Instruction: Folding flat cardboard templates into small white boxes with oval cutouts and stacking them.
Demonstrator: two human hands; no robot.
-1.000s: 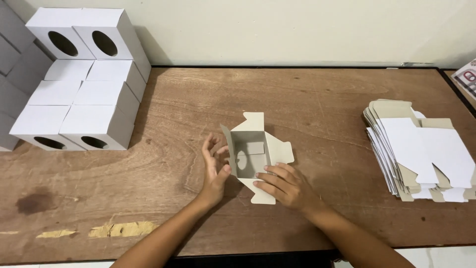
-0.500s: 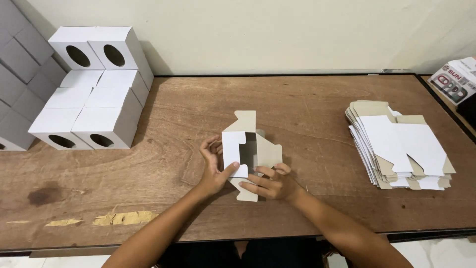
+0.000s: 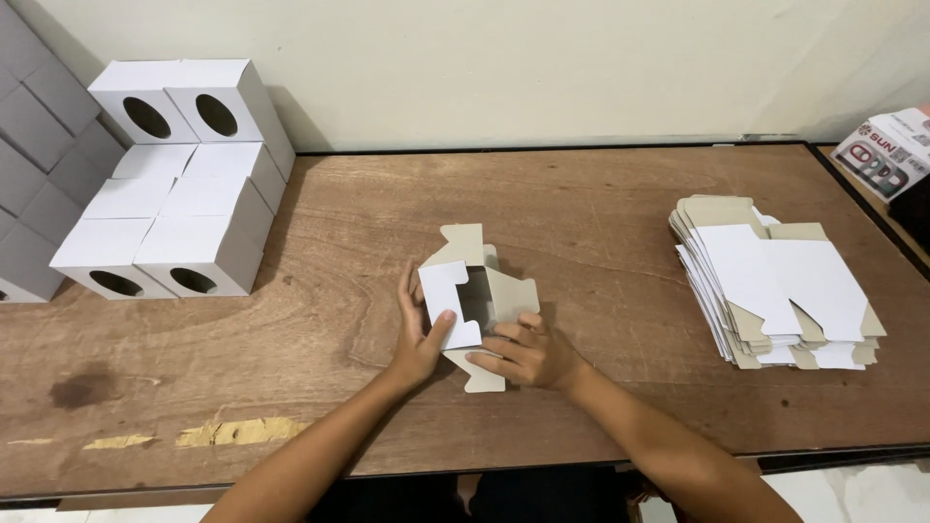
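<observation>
From the head camera, looking down, we see one half-folded white cardboard box (image 3: 472,295) with grey-brown inner faces, standing near the middle of the brown wooden table (image 3: 601,194). Its flaps are still open: one points away from us, one sticks out to the right, and one lies flat on the table toward us. Both of our hands are on it. Our left hand (image 3: 417,339) wraps the box's left side, thumb pressed against the white front panel and fingers behind the left wall, so it grips the box firmly. Our right hand (image 3: 528,351) sits just right of and below the box, fingers curled and resting on the lower flap and the box's right edge; it touches the card, but we cannot tell whether it truly pinches it.

On the left end of the table we count a block of finished white cube boxes with oval cut-outs (image 3: 170,208): two on an upper level at the back showing oval holes, and about six in the lower layer, two of them at the front showing holes. Further left, a pile of grey boxes (image 3: 34,194) runs out of view, too cropped to count.

On the right lies one stack of flat, unfolded white and grey-brown card blanks (image 3: 775,286), fanned slightly; the sheets are too many and too thin to count. At the far right edge one printed carton (image 3: 886,150) is partly visible.
</observation>
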